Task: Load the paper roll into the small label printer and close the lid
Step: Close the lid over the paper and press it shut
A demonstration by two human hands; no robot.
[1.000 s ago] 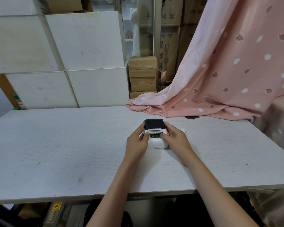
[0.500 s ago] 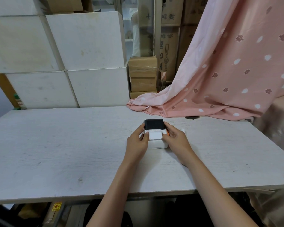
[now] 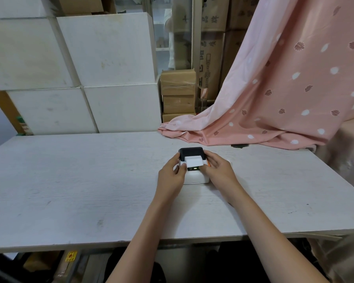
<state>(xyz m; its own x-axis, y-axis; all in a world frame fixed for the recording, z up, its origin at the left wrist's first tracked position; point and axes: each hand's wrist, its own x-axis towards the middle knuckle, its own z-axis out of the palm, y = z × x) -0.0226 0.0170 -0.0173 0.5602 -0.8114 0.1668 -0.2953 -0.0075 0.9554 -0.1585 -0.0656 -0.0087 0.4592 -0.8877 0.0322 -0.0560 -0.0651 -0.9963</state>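
Note:
The small label printer (image 3: 195,177) stands on the white table (image 3: 90,180), white-bodied with a black lid (image 3: 190,152) lying down on top. A strip of white paper (image 3: 194,161) sticks out from under the lid toward me, above a lit green light. My left hand (image 3: 171,177) holds the printer's left side, thumb at the paper's left corner. My right hand (image 3: 218,168) holds its right side, fingers by an orange tab. The paper roll itself is hidden inside.
A pink patterned cloth (image 3: 274,99) drapes onto the table's far right edge. White foam blocks (image 3: 102,58) and stacked cardboard boxes (image 3: 178,92) stand behind the table. A small white object (image 3: 229,163) peeks out behind my right hand.
A strip of white paper has come out from under the black lid and now covers part of the printer's front panel. Both hands stay on the printer's sides.

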